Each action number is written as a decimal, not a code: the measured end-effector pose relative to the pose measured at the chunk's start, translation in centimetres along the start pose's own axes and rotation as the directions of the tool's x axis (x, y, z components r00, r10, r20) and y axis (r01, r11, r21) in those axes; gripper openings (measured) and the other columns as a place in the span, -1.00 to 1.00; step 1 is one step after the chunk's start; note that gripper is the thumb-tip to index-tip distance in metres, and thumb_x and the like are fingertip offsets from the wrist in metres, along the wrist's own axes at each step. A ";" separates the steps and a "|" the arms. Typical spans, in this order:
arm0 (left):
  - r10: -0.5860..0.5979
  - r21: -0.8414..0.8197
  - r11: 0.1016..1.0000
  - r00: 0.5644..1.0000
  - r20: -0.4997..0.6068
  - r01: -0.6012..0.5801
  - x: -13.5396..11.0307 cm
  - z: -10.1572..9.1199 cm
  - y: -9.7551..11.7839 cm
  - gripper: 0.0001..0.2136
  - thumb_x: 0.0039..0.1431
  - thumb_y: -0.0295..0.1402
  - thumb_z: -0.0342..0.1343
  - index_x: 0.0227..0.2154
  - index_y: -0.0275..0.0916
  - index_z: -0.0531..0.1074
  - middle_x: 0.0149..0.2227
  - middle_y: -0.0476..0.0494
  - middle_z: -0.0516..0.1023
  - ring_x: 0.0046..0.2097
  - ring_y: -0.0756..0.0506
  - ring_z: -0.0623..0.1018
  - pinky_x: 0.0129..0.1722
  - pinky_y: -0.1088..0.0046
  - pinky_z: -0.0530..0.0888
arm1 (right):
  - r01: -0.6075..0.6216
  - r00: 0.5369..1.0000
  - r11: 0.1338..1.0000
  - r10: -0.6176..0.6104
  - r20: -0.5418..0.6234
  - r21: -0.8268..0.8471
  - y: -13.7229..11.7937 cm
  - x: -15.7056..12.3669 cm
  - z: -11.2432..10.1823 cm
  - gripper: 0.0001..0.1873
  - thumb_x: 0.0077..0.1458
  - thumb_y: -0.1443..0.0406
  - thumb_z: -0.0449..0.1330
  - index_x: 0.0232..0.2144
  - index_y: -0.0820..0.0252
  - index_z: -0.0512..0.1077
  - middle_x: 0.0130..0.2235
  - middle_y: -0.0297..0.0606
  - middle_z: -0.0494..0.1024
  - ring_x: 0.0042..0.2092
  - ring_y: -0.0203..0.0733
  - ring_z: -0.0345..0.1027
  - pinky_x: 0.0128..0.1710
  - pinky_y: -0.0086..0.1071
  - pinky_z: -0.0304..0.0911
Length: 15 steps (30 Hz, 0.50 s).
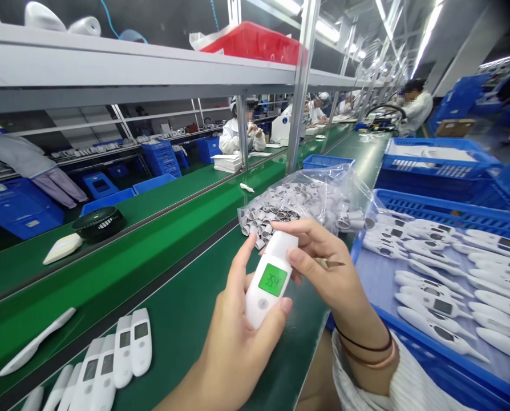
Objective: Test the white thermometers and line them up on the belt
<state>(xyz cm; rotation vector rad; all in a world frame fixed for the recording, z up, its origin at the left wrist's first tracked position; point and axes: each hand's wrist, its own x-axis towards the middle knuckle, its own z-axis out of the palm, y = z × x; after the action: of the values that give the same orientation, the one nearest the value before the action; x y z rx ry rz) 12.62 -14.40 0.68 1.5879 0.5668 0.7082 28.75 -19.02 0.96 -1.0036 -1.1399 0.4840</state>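
My left hand [238, 342] is closed around a white thermometer [268, 279] whose green lit screen reads 35.4. My right hand [323, 268] pinches the thermometer's top end and also holds a pair of tweezers [330, 263] that point right. Just behind the hands lies a clear plastic bag of small grey caps [298, 202] on the green conveyor belt [182, 308].
Several white thermometers [109, 362] lie in a row at the lower left of the belt. A blue tray [430, 274] at the right holds many more. A black fan [97, 221] sits at the left. Other workers sit further along the line. Blue crates stand at the far right.
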 end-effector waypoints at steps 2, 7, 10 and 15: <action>0.033 0.012 0.999 0.999 0.043 -0.034 0.1 -0.1 -0.2 -0.32 0.27 -0.18 0.23 0.37 0.21 0.07 -0.33 0.01 0.51 -0.52 0.01 0.37 -0.53 0.51 0.27 | 0.001 0.999 0.999 0.000 -0.043 0.034 0.1 0.0 0.0 -0.64 0.24 0.09 0.28 0.00 0.12 0.49 -0.31 -0.25 0.63 -0.51 -0.40 0.31 -0.62 -0.57 0.21; 0.023 0.017 1.000 0.999 0.037 -0.024 0.3 -0.3 -0.5 -0.34 0.28 -0.15 0.22 0.38 0.21 0.08 -0.30 -0.02 0.54 -0.52 0.02 0.37 -0.53 0.53 0.30 | -0.018 1.000 0.999 0.019 -0.018 0.046 0.3 -0.1 0.3 -0.66 0.22 0.10 0.30 -0.02 0.12 0.51 -0.37 -0.30 0.59 -0.51 -0.39 0.32 -0.62 -0.58 0.23; 0.032 0.022 0.999 0.998 0.048 -0.033 0.3 -0.3 -0.5 -0.32 0.28 -0.14 0.21 0.39 0.22 0.06 -0.32 0.00 0.55 -0.52 0.03 0.36 -0.54 0.55 0.29 | -0.019 0.998 0.997 0.024 -0.063 0.072 0.5 -0.1 0.5 -0.68 0.25 0.11 0.27 0.00 0.09 0.50 -0.39 -0.33 0.58 -0.53 -0.41 0.29 -0.62 -0.59 0.21; -0.032 -0.021 0.999 0.999 0.040 0.033 0.0 -0.5 -0.8 -0.32 0.27 -0.11 0.23 0.38 0.24 0.08 -0.28 0.00 0.54 -0.49 0.03 0.35 -0.51 0.56 0.37 | 0.007 0.998 1.000 -0.006 -0.059 0.020 0.8 -0.6 0.9 -0.76 0.24 0.20 0.28 -0.06 0.10 0.54 -0.38 -0.36 0.56 -0.53 -0.44 0.27 -0.62 -0.61 0.17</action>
<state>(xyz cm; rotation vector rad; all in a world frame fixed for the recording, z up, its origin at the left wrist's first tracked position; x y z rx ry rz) 12.34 -13.96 -0.04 1.5660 0.5528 0.6556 27.82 -18.68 0.06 -0.9907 -1.0832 0.4571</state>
